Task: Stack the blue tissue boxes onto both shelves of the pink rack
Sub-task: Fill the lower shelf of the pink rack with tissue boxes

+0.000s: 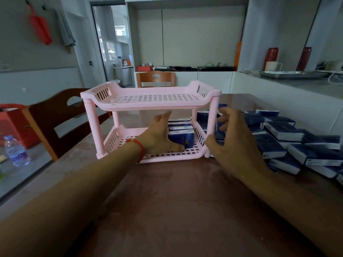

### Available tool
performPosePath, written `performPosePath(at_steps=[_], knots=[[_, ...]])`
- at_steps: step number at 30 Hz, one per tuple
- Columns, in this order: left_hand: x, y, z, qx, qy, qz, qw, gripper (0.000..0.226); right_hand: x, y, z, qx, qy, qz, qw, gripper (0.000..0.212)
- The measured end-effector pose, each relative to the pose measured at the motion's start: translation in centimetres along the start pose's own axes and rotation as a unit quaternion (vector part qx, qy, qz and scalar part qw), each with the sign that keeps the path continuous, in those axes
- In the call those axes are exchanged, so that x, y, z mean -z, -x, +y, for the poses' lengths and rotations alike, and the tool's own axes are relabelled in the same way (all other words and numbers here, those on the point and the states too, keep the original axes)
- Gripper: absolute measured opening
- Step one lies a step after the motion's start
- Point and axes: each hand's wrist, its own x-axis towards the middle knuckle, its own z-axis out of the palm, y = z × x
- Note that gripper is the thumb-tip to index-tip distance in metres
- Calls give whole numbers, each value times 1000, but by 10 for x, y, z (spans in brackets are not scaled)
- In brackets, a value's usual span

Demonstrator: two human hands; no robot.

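Observation:
A pink two-shelf rack (148, 103) stands on the brown table. Its top shelf holds nothing. On the right end of the lower shelf sits a small stack of blue tissue boxes (182, 135). My left hand (159, 138) reaches into the lower shelf, fingers straight, resting against the left side of that stack. My right hand (232, 138) is just outside the rack's right posts, fingers curled round a blue tissue box (220, 127) beside the rack. A large pile of blue tissue boxes (297, 143) lies on the table to the right.
A wooden chair (61, 119) stands at the table's left side, another chair (155, 78) behind the rack. A water bottle (15, 151) and a red box (16, 123) are at far left. A white counter (278, 84) runs along the right.

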Motion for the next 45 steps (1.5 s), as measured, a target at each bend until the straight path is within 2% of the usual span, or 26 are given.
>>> performPosePath(at_steps=[3,8,10,13,22,26,32,41,45], knots=[[0,-9,-4,35,85,-68,993,120,-5,1,2,-5,35,-49,998,60],[-11,-17,-9,32,131,-85,987,112,-8,3,4,16,66,-67,995,41],[-16,-22,-12,24,131,-83,988,123,-10,3,4,20,74,-69,995,37],[-22,-27,-15,31,142,-90,985,133,-11,3,5,18,74,-79,994,39],[-24,-23,-6,58,202,-79,974,119,-12,3,7,12,76,-91,993,41],[-16,-12,-1,52,229,-67,970,124,-9,3,5,12,73,-91,993,44],[-7,-3,-8,52,235,-79,967,125,-7,5,3,12,69,-93,993,45],[-7,4,3,31,214,-53,975,105,-5,6,2,0,71,-94,993,48],[-6,4,3,38,220,-52,973,108,-3,5,0,1,63,-89,994,51]])
